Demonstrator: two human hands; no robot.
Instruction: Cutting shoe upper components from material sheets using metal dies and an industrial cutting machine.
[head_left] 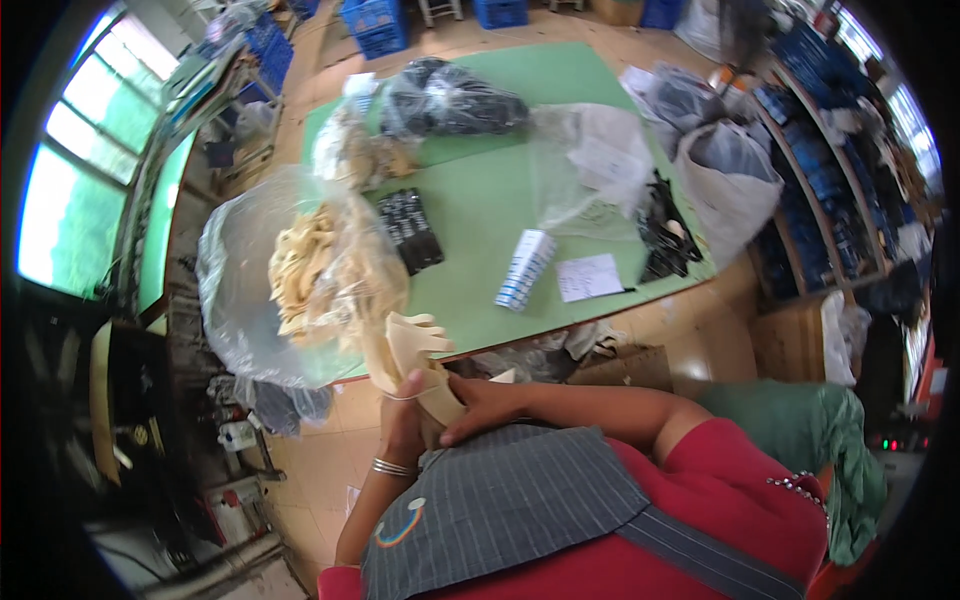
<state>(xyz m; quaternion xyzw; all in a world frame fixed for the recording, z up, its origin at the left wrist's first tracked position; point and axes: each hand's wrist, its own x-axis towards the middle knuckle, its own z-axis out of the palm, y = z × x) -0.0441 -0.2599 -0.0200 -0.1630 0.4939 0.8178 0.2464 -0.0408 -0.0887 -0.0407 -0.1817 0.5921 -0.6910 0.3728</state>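
Note:
Cream rubber gloves [415, 345], their fingers pointing up and away from me, are held close in front of my apron. My left hand [402, 422] is closed round their left side, the thumb lying on top. From the right, my right hand [482, 402] grips the lower part of the same gloves near the cuff. How many layers there are I cannot tell. Just beyond, at the table's left, a large clear plastic bag [232, 280] lies opened, with a heap of similar cream gloves [305, 265] in it.
On the green table [470, 210] lie a black packet [410, 230], a blue-and-white box [525, 268], a paper sheet [590, 278], black plastic [665, 235] and a bagged dark bundle [450, 97]. White sacks [730, 190] stand right of it; a loaded shelf [825, 190] is farther right.

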